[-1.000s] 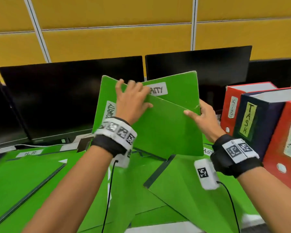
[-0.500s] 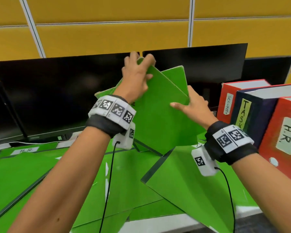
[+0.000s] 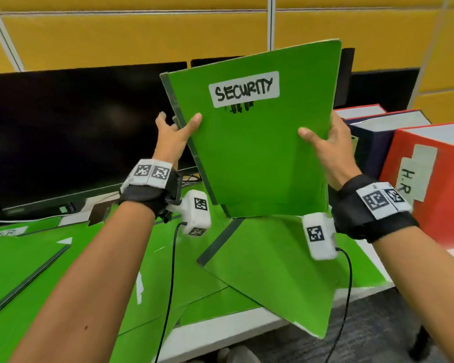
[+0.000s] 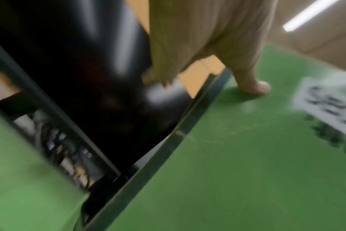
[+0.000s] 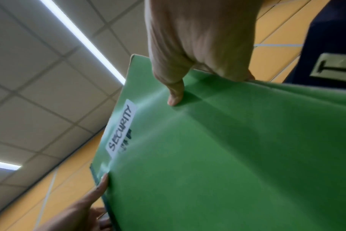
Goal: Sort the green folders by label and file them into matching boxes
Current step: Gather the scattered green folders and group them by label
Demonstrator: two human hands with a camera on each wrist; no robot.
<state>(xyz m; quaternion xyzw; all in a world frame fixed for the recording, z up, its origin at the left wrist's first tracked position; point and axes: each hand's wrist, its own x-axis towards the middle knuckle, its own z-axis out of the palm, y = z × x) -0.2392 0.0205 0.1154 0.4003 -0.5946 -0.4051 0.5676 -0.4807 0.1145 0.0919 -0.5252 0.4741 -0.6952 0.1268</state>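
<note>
**Label read, folder ready for its box**

Nearest us, loose green card folders [image 3: 268,271] lie overlapped across the white desk [image 3: 220,334]. We can make out at least four, but the pile hides its own edges, so we cannot give a firm count. One at the far left carries a white label reading H.R [image 3: 5,233].

Above that pile we hold up one flat green card folder with a dark spine strip and a white SECURITY label [image 3: 257,158], upright and facing us. Our left hand [image 3: 173,137] pinches its spine edge, thumb on the front and fingers behind. Our right hand [image 3: 328,148] grips the opposite edge the same way, thumb on the cover. A second edge shows just behind the spine, so we may be holding more than one folder; we cannot tell.

We judge the step to be reading and sorting. The next move calls for carrying this folder right and slotting it upright into the matching box.

Three box files stand at the right: a red box file labelled H.R [image 3: 430,179], a dark navy box file [image 3: 375,142], and behind it a further red box file [image 3: 362,111], whose label the folder hides.

Farthest back stand two black monitors [image 3: 76,132] against yellow wall panels [image 3: 142,35].
</note>
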